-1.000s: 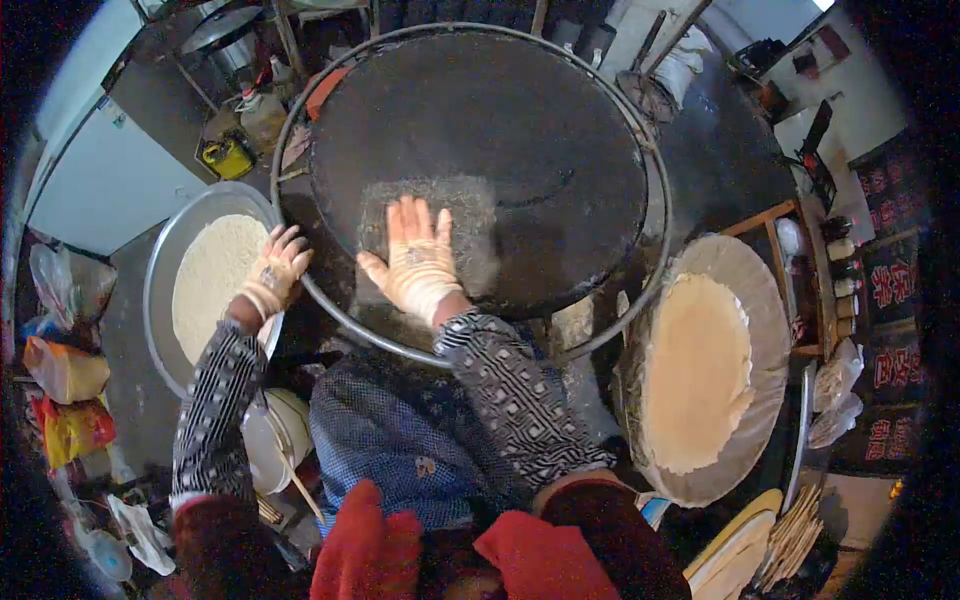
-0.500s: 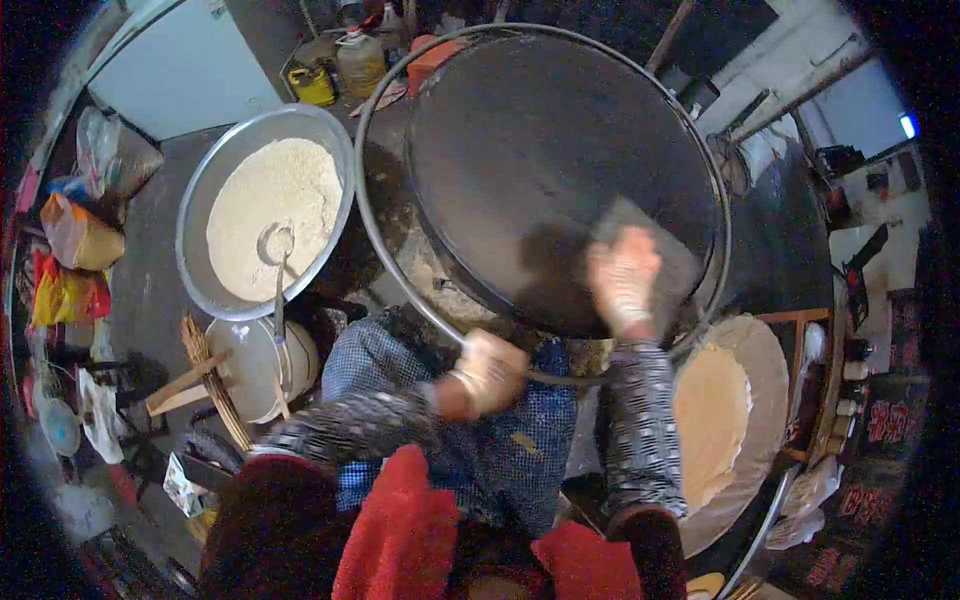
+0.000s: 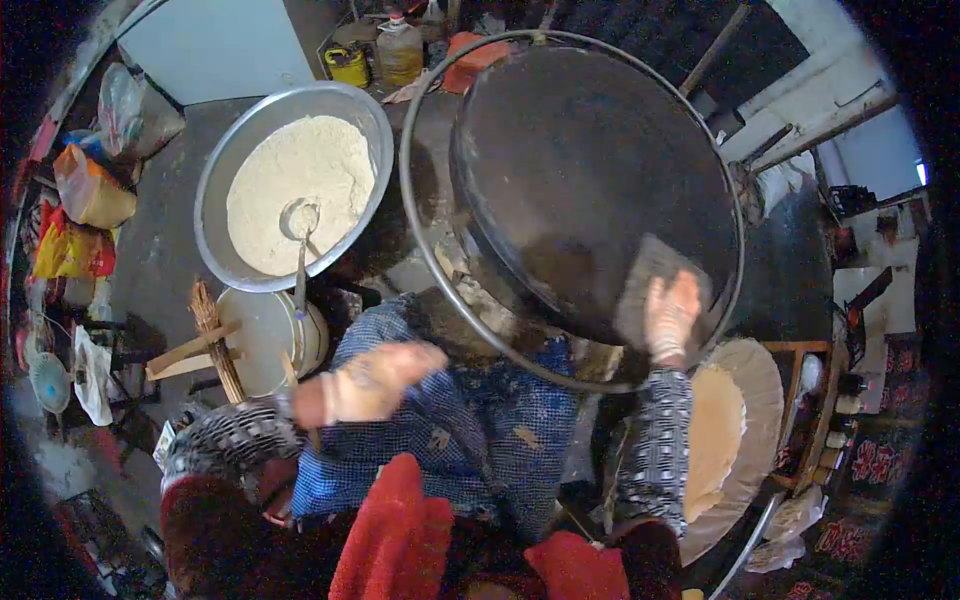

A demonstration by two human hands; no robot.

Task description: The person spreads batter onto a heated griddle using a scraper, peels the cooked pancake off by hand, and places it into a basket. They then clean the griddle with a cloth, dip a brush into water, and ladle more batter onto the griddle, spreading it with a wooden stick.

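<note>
Right hand (image 3: 671, 315) presses cloth pad (image 3: 645, 285) (grey) — on griddle (image 3: 590, 150).

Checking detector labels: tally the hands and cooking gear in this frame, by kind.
Hands: 2 (left hand, right hand)
Griddle: 1
Wiping pad: 1
Batter basin: 1
Ladle: 1
Total: 6

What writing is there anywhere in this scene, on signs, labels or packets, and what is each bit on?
No text here reads clearly.
Dark panels at the lower right: red characters, too blurred to read.
Yellow and red bag at the left: any print is too blurred.
Yellow can at the top: markings too small to read.
</note>
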